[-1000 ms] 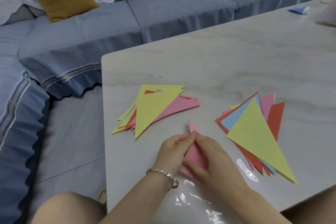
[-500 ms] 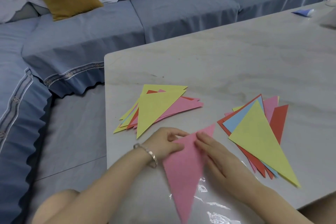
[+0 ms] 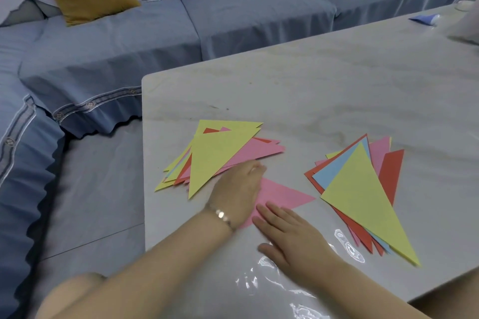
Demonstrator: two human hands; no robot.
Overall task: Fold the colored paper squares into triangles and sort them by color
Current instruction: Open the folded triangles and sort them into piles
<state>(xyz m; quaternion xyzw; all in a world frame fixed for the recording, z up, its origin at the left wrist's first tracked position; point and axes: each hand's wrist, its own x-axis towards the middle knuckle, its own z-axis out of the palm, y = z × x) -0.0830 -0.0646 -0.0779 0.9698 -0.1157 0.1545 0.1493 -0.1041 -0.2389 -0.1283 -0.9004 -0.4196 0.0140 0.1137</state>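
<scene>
While both hands lie flat on the pink paper triangle [image 3: 285,193], the step in hand looks to be pressing its crease down. The left hand [image 3: 237,189], the one with the bracelet [image 3: 220,215], covers the paper's left part palm-down. Its fingers are stretched out rather than curled, as far as the blur at their tips lets me say. The right hand [image 3: 293,238] is spread open too, with its fingertips on the triangle's near edge, gripping nothing. The pink point pokes out to the right, past the left hand and ahead of the right fingers.

To do this well, I'd judge one hand should pin the sheet while the other sweeps along the fold from middle to tip. The glossy table [image 3: 311,85] looks slippery, and thin paper could skew under a lopsided push.

Just beyond the left fingertips sits a mixed pile of folded triangles [image 3: 220,155], yellow on top with pink and red beneath. To the right of the right hand, apart from it, lies a second mixed pile [image 3: 363,197] of yellow, blue, red and pink. Neither is of one colour, so the sorting seems not yet done.
</scene>
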